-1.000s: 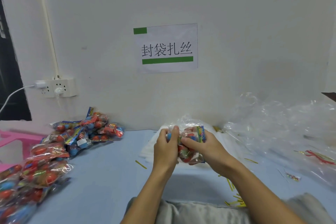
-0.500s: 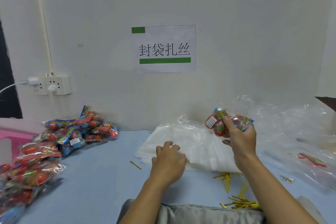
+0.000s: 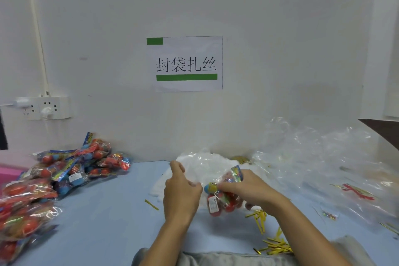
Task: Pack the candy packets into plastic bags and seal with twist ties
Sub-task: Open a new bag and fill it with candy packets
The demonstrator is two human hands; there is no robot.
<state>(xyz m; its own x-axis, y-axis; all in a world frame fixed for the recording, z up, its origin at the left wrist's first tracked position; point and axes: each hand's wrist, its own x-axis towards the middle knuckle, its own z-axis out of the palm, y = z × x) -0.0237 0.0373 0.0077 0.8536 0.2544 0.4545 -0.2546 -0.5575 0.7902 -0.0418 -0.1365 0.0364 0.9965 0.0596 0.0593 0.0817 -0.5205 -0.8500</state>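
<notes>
My right hand (image 3: 251, 188) grips a colourful candy packet (image 3: 222, 197) of red and blue balls, held low over the blue table. My left hand (image 3: 180, 190) is just left of it and pinches the thin edge of a clear plastic bag (image 3: 203, 170) lifted from the white stack of bags (image 3: 216, 164). Loose gold twist ties (image 3: 274, 246) lie near my right forearm, and a single one (image 3: 151, 204) lies to the left of my left hand.
A heap of candy packets (image 3: 71, 168) covers the table's left side. Crumpled clear plastic (image 3: 323, 164) with a red-and-gold scrap (image 3: 358, 191) fills the right. A wall socket (image 3: 43, 107) and a paper sign (image 3: 186, 63) are on the wall behind.
My right hand brought the candy packet down and leftwards from the raised spot on the right. My left hand rose off the bag stack and pinched a bag's edge.
</notes>
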